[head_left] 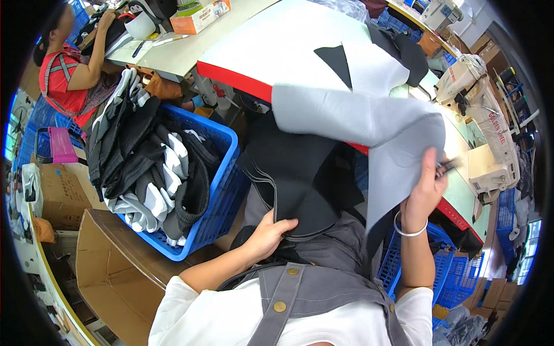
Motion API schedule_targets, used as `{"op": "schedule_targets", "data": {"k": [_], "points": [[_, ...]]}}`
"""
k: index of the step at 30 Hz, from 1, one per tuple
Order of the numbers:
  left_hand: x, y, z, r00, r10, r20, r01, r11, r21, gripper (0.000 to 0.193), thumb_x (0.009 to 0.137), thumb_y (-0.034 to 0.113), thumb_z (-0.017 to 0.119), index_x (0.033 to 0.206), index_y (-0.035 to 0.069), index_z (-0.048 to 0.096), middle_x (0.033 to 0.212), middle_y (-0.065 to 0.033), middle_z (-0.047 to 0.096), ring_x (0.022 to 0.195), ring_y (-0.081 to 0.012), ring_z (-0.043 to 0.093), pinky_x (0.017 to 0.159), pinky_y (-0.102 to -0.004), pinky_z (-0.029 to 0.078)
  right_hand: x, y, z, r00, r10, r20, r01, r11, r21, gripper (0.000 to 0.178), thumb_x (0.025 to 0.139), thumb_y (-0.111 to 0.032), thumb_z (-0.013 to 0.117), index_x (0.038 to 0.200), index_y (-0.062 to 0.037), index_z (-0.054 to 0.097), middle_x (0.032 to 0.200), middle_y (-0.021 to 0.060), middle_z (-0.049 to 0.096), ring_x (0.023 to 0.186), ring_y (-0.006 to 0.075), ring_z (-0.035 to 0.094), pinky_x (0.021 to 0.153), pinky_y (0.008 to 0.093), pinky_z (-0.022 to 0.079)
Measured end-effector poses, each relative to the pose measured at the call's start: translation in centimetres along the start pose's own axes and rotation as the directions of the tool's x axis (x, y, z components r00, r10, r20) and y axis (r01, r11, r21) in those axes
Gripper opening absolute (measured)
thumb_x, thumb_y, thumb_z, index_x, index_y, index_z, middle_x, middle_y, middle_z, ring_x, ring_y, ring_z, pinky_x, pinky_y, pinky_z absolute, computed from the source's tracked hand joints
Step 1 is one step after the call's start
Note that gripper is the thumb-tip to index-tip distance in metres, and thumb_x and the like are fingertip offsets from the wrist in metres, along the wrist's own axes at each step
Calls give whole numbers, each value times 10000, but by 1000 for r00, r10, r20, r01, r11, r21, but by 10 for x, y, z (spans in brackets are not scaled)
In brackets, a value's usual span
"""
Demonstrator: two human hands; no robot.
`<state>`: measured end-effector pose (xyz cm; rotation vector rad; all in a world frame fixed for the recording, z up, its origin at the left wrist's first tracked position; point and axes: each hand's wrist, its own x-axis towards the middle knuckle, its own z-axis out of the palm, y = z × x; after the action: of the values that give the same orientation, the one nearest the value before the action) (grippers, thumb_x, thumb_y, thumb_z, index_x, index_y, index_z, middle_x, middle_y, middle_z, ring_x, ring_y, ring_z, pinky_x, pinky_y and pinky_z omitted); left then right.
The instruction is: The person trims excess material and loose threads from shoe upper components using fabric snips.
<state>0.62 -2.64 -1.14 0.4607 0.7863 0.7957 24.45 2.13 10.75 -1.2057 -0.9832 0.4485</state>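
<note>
A stack of black fabric pieces (pixel 297 173) lies across my lap, its layered edges fanned at the left. My left hand (pixel 266 233) is closed on the near edge of this stack, thumb on top. To the right, my right hand (pixel 424 193) grips the edge of a large light-grey fabric piece (pixel 398 138). That piece bends up over the table's red front edge and partly covers the black stack. Something small and dark, blurred by motion, sticks out beside the right fingers; I cannot make out what it is.
At my left, a blue plastic basket (pixel 229 141) is heaped with black and white fabric pieces, near an open cardboard box (pixel 115 277). More cut pieces (pixel 378 66) lie on the white table (pixel 248 49). A sewing machine (pixel 490 138) stands right. A co-worker (pixel 69 81) sits far left.
</note>
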Motion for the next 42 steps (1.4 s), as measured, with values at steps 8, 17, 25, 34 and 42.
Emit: {"op": "schedule_targets", "data": {"k": [8, 17, 25, 34, 42], "points": [[1, 1, -2, 992, 0, 126, -7, 998, 59, 529, 799, -59, 572, 1295, 29, 410, 1178, -63, 557, 1022, -130, 572, 866, -259, 481, -49, 23, 15, 5, -138, 990, 839, 540, 71, 252, 764, -118, 589, 1012, -95, 623, 1143, 80, 633, 1101, 227, 593, 686, 282, 542], [-2, 19, -2, 972, -105, 208, 92, 993, 68, 535, 838, 66, 644, 1305, 22, 386, 1214, -81, 519, 1095, -155, 527, 929, -295, 446, -57, 41, 13, -14, -138, 990, 598, 793, 119, 320, 699, -6, 605, 994, -103, 683, 1117, 31, 659, 1112, 211, 598, 663, 311, 545], [4, -1, -6, 999, 35, -23, -27, 963, 269, 376, 819, 17, 609, 1185, -10, 526, 1093, -78, 600, 1007, -150, 562, 896, -298, 447, -29, 28, 21, 295, -298, 908, 409, 898, 162, 320, 748, -120, 718, 1046, -32, 639, 1123, 138, 639, 1075, 271, 612, 779, 324, 547], [2, 6, -1, 996, -78, -30, 82, 985, 152, 603, 736, -92, 539, 1308, 18, 383, 1189, -91, 526, 1082, -177, 526, 920, -307, 436, -68, 101, 69, 321, 12, 947, 537, 821, -193, 537, 839, -206, 643, 1323, -77, 450, 1320, 164, 503, 1188, 277, 523, 889, 372, 500], [1, -2, -10, 990, -13, -138, 24, 996, 82, 505, 707, -136, 524, 1196, -15, 489, 1114, -105, 582, 1025, -189, 564, 905, -307, 445, -1, 24, 15, 664, -45, 746, 587, 649, -484, 346, 758, -147, 685, 1069, -50, 568, 925, 112, 659, 761, 259, 665, 654, 343, 525]]}}
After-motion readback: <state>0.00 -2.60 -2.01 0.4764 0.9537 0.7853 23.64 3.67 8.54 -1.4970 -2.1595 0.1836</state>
